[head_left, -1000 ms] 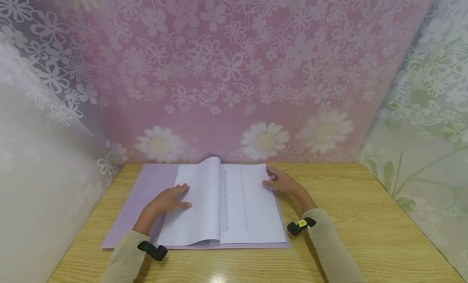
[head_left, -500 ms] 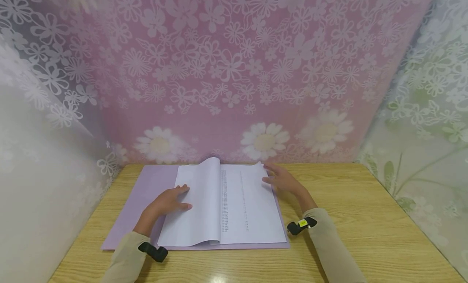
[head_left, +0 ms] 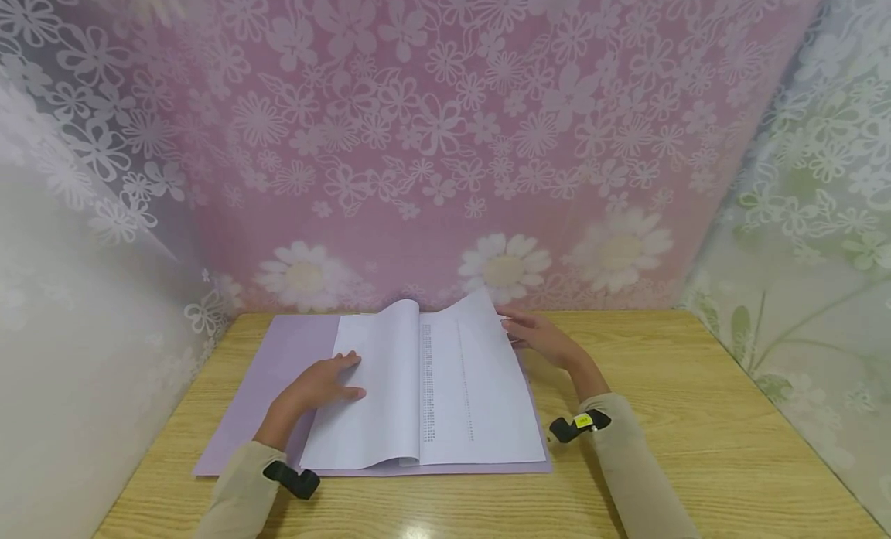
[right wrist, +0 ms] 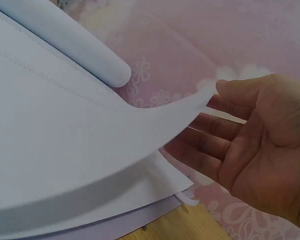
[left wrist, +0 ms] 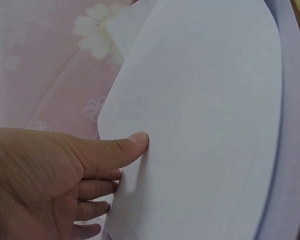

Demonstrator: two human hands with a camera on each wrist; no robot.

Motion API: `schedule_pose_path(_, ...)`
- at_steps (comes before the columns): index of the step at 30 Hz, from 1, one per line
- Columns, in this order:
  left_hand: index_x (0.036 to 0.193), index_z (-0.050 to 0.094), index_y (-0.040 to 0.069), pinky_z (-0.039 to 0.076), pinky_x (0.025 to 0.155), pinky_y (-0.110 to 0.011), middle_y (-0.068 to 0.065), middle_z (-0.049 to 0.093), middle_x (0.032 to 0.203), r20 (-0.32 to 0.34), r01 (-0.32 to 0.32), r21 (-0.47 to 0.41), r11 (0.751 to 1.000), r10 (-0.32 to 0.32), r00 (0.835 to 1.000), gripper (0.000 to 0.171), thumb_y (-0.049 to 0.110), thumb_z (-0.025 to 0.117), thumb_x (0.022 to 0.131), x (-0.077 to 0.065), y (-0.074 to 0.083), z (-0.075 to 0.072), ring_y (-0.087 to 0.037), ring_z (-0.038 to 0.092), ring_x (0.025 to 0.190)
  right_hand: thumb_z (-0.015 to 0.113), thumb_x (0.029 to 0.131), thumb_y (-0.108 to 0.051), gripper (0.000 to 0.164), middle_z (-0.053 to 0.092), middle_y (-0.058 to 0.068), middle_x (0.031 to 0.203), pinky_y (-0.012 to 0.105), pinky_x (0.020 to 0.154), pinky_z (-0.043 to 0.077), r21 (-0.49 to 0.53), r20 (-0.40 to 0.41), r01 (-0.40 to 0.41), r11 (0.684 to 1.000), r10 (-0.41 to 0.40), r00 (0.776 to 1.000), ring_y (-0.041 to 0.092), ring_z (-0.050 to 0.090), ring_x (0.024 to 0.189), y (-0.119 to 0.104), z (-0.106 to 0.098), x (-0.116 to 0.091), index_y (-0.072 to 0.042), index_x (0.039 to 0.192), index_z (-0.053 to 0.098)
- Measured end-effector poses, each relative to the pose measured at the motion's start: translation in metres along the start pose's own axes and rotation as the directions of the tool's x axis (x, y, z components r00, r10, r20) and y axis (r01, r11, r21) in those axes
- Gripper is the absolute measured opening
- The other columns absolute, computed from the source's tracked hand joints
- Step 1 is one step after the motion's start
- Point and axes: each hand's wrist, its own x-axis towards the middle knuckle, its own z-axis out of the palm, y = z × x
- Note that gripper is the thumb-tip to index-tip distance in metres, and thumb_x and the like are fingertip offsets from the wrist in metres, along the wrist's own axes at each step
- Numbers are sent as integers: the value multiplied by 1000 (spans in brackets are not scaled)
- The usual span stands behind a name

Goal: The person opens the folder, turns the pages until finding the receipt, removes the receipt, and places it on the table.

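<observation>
A lilac folder [head_left: 292, 346] lies open on the table with white sheets in it. My left hand [head_left: 320, 384] rests on the turned sheets [head_left: 379, 400], fingers spread; its thumb [left wrist: 132, 147] lies on blank paper in the left wrist view. At the far right corner, my right hand [head_left: 546, 339] pinches the top printed page [head_left: 487, 400] and holds that corner up. In the right wrist view, the thumb is at the page's tip and the fingers are partly behind it. Beneath the raised page [right wrist: 155, 125], more paper [right wrist: 162, 175] stays down.
The turned sheets bulge along the fold in a tall curl [right wrist: 85, 45]. A small pale tab [right wrist: 189, 199] sticks out at the folder's right edge. Behind the wooden table [head_left: 668, 415] stands a flowered pink backdrop [head_left: 431, 137], with patterned side panels left and right.
The top page's far right corner has risen off the stack, and my right hand has moved slightly with it. My left hand has stayed in place.
</observation>
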Motion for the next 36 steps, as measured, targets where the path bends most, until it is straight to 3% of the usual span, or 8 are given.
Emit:
schedule_pose_path(4,152,45,0,30,120,-62,-24,37,161,2,2,7,1000,-2,1000,77,34,78,90,-1,0,-1,-47,29,151,54,107,-26,54,42,18,160,47,105,54,34,69,42,999,-44,997,41,52,138,-7,1,-2,-19,158,39)
schedule_pose_path(8,152,45,0,30,120,-62,-24,37,161,2,-4,6,1000,4,1000,77,34,77,91,-1,0,-1,-47,29,151,63,101,-15,62,41,13,162,42,100,57,10,163,119,993,-120,979,39,48,143,-16,5,-3,-24,158,40)
schedule_pose_path(12,152,44,0,29,120,-62,-24,36,161,4,-9,5,1000,9,1000,77,34,76,91,0,-2,-1,-47,28,151,69,96,-10,74,32,10,167,44,106,53,16,265,174,985,-172,949,42,44,144,-28,11,-3,-24,160,35)
schedule_pose_path(17,152,44,-1,29,120,-62,-25,36,161,7,-12,4,1000,12,1000,78,35,76,91,1,-3,-1,-48,28,151,72,94,-7,81,31,9,168,53,115,44,-17,340,183,983,-166,926,42,40,147,-41,22,-4,-24,162,30)
schedule_pose_path(21,151,45,-2,29,121,-61,-25,35,161,9,-12,-6,1000,12,1000,76,33,76,92,0,-1,-2,-47,28,151,75,93,-12,83,30,2,169,58,120,35,-87,369,209,974,-164,915,43,35,151,-45,32,-3,-26,162,30)
schedule_pose_path(25,151,45,-1,28,121,-61,-25,35,161,15,-12,-3,1000,12,1000,75,33,76,92,-2,3,-5,-47,27,151,77,91,-15,85,27,-6,169,57,121,34,-160,374,236,958,-162,913,38,33,153,-49,42,-2,-33,161,31)
schedule_pose_path(31,151,45,-1,29,121,-62,-26,37,160,-16,-67,-23,998,66,998,71,34,71,96,-4,14,-9,-48,28,151,77,91,-17,87,23,-2,171,60,120,34,-161,403,273,948,-190,895,37,30,154,-52,57,0,-25,163,29)
schedule_pose_path(36,159,36,7,30,121,-60,-17,37,163,-91,-142,-167,976,129,988,72,47,57,102,-3,27,-5,-40,29,153,78,92,-21,85,24,-1,171,61,118,35,-176,406,300,938,-208,890,32,26,156,-53,68,3,-20,162,30)
